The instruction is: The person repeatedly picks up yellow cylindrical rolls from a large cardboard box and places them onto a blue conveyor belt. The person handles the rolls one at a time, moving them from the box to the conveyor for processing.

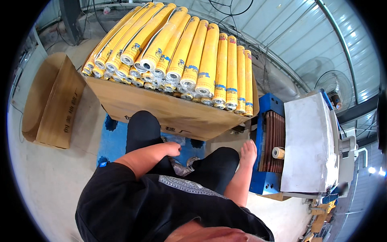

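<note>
My left hand [173,149] is closed above my lap, between my knees and the large carton. Whether anything is inside its fingers is hidden. Crumpled clear plastic [183,167] lies between my legs, just below that hand. Raised beside my right knee, my right hand [248,150] has its fingers stretched and holds nothing visible. Nearest to it is a blue-framed machine [266,184] with dark brown rollers [273,135]. A short yellow-and-white roll end [278,153] sticks out over those rollers. Yellow plastic-wrapped rolls [177,52] are piled in the large carton [133,99] ahead.
An open cardboard box [54,101] stands on the floor at the left. Under the large carton is a blue pallet [113,139]. A white sheet [306,141] covers the machine's top, and a fan [334,90] stands behind it. Corrugated metal wall rises beyond.
</note>
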Demonstrator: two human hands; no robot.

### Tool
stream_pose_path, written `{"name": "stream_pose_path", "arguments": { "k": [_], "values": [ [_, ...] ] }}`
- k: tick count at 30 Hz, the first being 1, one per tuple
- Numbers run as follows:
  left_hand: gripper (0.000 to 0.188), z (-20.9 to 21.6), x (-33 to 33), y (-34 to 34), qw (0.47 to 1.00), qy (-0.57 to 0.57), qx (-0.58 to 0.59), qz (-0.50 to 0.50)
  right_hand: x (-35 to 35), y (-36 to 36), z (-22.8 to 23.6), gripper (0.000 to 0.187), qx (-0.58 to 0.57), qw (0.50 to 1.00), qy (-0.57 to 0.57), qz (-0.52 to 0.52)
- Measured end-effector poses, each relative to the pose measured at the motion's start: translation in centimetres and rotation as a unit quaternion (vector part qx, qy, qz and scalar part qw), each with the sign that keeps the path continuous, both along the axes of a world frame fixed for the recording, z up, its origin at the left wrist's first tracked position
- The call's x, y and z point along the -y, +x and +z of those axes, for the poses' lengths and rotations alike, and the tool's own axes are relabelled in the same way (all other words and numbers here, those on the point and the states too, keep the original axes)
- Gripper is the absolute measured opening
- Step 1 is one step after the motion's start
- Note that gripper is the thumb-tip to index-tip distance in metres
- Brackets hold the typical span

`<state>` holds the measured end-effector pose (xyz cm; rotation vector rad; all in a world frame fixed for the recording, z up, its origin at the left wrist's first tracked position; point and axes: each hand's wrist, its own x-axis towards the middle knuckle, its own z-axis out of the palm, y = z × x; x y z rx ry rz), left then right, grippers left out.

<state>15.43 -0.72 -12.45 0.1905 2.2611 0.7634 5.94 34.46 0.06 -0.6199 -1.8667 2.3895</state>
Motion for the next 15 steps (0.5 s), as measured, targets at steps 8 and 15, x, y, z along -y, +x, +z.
{"name": "stream_pose_path", "arguments": {
  "k": [8,15],
  "values": [
    [0.044,2.6,-0.7,-0.6,0.996,-0.038,0.051,-0.067,-8.6,0.6,0.4,0.108,0.018,0.915,-0.353,-0.196],
    [0.045,0.6,-0.7,0.1,0.999,-0.043,0.008,-0.033,-10.6,-4.5,-0.5,0.06,-0.111,0.849,-0.474,-0.205]
  ]
}}
